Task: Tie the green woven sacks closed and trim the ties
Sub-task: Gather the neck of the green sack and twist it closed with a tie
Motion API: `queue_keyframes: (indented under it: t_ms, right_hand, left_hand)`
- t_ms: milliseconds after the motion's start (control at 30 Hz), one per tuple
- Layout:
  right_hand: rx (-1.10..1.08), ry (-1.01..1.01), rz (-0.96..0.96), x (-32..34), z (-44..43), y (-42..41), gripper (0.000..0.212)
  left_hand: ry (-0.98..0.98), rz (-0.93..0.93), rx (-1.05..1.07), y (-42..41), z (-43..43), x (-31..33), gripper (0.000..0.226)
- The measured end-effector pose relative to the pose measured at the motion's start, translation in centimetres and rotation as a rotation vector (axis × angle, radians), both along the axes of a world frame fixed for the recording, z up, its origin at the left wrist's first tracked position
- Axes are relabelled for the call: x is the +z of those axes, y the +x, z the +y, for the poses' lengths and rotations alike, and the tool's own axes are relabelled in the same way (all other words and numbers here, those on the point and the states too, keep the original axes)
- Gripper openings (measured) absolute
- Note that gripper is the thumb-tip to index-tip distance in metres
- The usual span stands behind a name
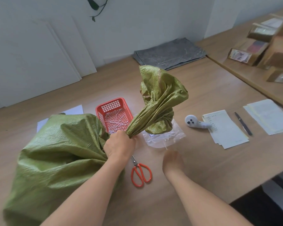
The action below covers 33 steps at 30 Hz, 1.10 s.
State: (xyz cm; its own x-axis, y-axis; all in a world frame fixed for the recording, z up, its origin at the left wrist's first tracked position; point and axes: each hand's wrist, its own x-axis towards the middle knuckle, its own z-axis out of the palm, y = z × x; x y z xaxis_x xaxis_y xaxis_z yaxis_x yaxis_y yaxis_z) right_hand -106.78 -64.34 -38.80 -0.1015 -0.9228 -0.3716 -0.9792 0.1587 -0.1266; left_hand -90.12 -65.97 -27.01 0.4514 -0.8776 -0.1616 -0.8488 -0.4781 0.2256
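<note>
1. Wooden table [203, 88]: filled most of the frame.
2. Green woven sack [59, 152]: full, lying at lower left on the table; its gathered neck rose toward frame centre, the loose mouth flaring above.
3. Grey felt mat [170, 53]: flat at upper centre, against the wall.
4. Cardboard parcels [252, 51]: stacked at upper right.
5. Paper sheets [225, 129]: right of centre.
6. Red plastic basket [97, 115]: just behind the sack, holding white ties [116, 121].
7. Clear plastic bag [163, 137]: under the sack's mouth.
8. Left hand [119, 144]: fist clenched round the sack's neck.
9. Right hand [172, 160]: blurred, above the table near the bag; finger position cannot be told.
10. Orange-handled scissors [140, 173]: between the forearms, blades closed.
11. White handheld device [195, 123]: touching the papers.
12. Black pen [243, 123]: right of the papers.
</note>
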Motion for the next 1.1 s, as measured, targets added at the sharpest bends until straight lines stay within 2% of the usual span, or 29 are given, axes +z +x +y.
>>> queue_keyframes:
  t_ms: [200, 367, 500, 600, 700, 800, 933, 1033, 1100]
  right_hand:
    - [-0.132, -0.05, -0.171, 5.3, 0.5, 0.9, 0.034]
    - [-0.186, -0.165, -0.27, 8.8, 0.4, 2.3, 0.018]
    - [-0.209, -0.282, -0.411, 12.2, 0.0, 4.8, 0.023]
    - [-0.194, -0.348, -0.584, 14.9, 0.0, 7.8, 0.018]
    - [-0.072, -0.394, -0.707, 18.1, 1.1, 12.2, 0.014]
    - [0.075, -0.385, -0.846, 21.8, 3.1, 17.2, 0.016]
    - [0.151, -0.225, -1.139, 26.5, 6.3, 25.0, 0.021]
    - [0.212, -0.181, -1.214, 28.6, 8.9, 31.5, 0.02]
    - [0.207, -0.175, -1.24, 29.7, 10.8, 35.6, 0.012]
  left_hand:
    - [-0.058, 0.025, 0.016, 1.1, 1.5, 3.7, 0.034]
    - [-0.111, 0.013, 0.05, 2.6, 3.2, 6.8, 0.027]
    - [-0.172, 0.029, 0.101, 4.9, 5.3, 9.4, 0.025]
    - [-0.253, 0.088, 0.173, 7.6, 7.1, 11.7, 0.025]
    - [-0.352, 0.163, 0.247, 11.4, 9.4, 13.7, 0.026]
    - [-0.447, 0.293, 0.338, 16.1, 11.8, 15.4, 0.026]
    - [-0.619, 0.598, 0.358, 22.1, 15.2, 17.0, 0.042]
    - [-0.719, 0.836, 0.309, 26.2, 18.1, 18.5, 0.033]
    - [-0.738, 0.906, 0.32, 29.0, 19.4, 19.3, 0.026]
